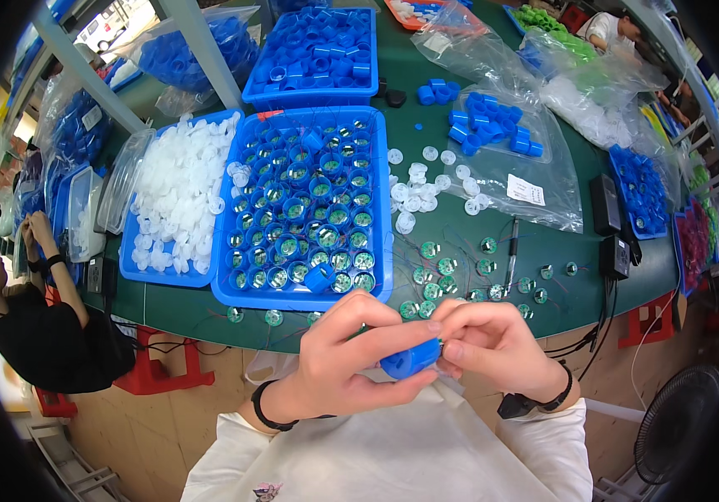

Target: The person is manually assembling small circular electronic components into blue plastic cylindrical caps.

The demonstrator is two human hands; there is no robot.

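So you've got both hands bunched together just off the near edge of the green table (594, 209), right over your lap. Your left hand (338, 360) is wrapped around a small blue plastic cap (410, 360), thumb underneath and fingers curled over the top, so it's clamped on it pretty firmly. Your right hand (493, 343) is pressed up against the cap's other end, fingertips pinched in on it, so that grip is closed on the same piece too.

About the cap itself: it's a short, chunky cylinder, solid bright blue, smooth and a bit glossy on its side. It's lying sideways between your hands, and most of it is hidden by fingers, so you can't tell what's inside it from here.

Straight ahead on the table is a big blue tray (383, 209) packed with the same kind of blue caps standing open side up, each with a round green circuit disc in it. Left of that, touching it, sits another blue tray (129, 259) heaped with white plastic pieces. Loose green discs with thin wires (439, 272) are scattered near the table's front edge, just beyond your knuckles, and some white round discs (414, 188) lie further back beside a clear bag of blue caps (493, 130).
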